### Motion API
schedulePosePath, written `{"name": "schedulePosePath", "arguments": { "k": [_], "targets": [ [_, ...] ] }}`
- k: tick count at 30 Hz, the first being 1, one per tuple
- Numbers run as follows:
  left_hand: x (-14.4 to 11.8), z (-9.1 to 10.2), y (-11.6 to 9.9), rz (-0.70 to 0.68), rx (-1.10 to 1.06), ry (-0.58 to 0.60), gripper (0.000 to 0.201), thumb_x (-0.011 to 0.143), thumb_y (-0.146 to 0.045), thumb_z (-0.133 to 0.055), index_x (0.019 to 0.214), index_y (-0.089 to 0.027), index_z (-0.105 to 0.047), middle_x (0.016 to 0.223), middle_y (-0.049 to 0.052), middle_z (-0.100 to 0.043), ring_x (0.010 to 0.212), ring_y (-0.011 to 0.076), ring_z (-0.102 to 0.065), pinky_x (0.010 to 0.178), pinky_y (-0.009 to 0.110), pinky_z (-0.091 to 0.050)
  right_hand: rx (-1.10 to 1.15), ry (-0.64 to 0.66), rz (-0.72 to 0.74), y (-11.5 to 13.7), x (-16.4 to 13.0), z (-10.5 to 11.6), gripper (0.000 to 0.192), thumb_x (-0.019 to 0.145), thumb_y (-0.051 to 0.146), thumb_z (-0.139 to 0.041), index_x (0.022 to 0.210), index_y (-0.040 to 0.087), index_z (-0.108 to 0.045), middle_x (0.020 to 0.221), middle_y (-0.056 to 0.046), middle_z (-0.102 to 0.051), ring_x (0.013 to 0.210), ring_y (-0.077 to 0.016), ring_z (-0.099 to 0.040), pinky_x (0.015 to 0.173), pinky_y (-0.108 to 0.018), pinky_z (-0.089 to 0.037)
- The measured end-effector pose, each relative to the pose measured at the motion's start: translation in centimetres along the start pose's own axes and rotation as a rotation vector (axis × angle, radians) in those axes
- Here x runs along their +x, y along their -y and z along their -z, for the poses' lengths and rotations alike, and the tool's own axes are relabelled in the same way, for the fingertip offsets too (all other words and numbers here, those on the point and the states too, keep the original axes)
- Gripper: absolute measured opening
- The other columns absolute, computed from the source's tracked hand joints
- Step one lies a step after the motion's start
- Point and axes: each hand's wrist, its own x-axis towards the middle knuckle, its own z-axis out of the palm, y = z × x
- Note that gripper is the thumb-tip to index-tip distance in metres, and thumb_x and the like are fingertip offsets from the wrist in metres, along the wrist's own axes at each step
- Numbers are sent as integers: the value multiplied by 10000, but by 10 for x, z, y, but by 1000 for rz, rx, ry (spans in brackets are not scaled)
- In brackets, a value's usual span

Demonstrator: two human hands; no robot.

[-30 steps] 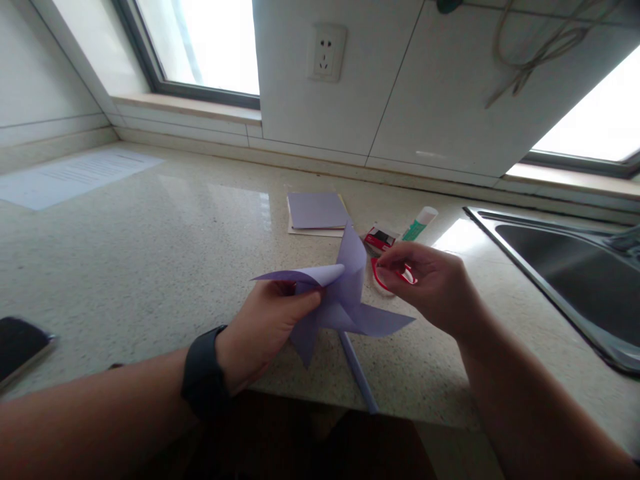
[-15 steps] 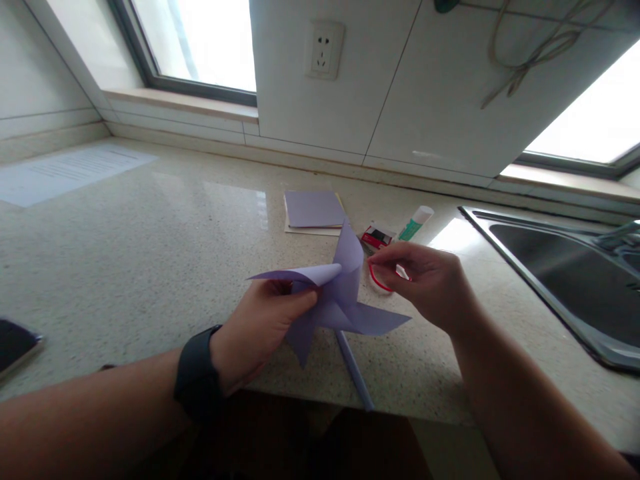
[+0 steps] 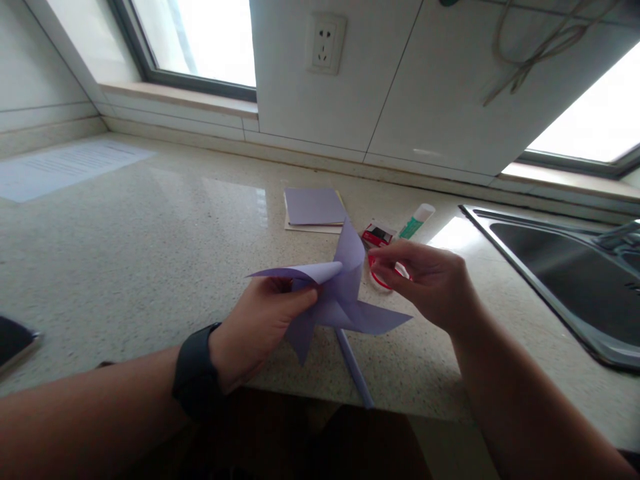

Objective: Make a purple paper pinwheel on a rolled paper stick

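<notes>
A lilac paper pinwheel (image 3: 339,303) with curled blades is held up above the counter. My left hand (image 3: 265,327), with a dark watch on its wrist, is closed on its left blade, thumb in front. My right hand (image 3: 425,277) hovers just right of the pinwheel, apart from it. Its thumb and index finger are bent towards each other in a pinch; anything between them is too small to make out. Behind these fingers lies a round red-rimmed thing (image 3: 381,283), partly hidden. A lilac paper stick (image 3: 355,370) extends below the pinwheel to the counter's front edge; whether they are joined is hidden.
A stack of square paper (image 3: 315,207) lies behind the pinwheel. To its right are a small red box (image 3: 376,235) and a glue stick (image 3: 417,221). A metal sink (image 3: 560,280) is at the right, a printed sheet (image 3: 75,167) far left, a dark object (image 3: 17,343) nearer left.
My right thumb and index fingertips have parted slightly, with the hand in nearly the same place. My left hand and the pinwheel have hardly moved.
</notes>
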Motion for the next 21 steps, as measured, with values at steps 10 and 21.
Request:
{"name": "schedulePosePath", "arguments": {
  "k": [10, 21],
  "targets": [
    [0, 2, 2, 1, 28, -13, 250, 783, -253, -781, 1018, -178, -817, 1071, 83, -801, 945, 233, -719, 872, 335, -534, 90, -58, -5, 16, 1, -1, 42, 872, 249, -749, 910, 267, -742, 880, -19, -774, 816, -191, -727, 745, -368, -605],
    [-1, 5, -1, -84, 96, 27, 237, 815, -315, -779, 990, -156, -790, 970, 64, -779, 867, 204, -673, 761, 285, -502, 2, 67, 171, 65, -8, -13, 163, 932, 173, -683, 952, 330, -721, 961, -3, -762, 885, -201, -730, 770, -390, -601]
  ]
}}
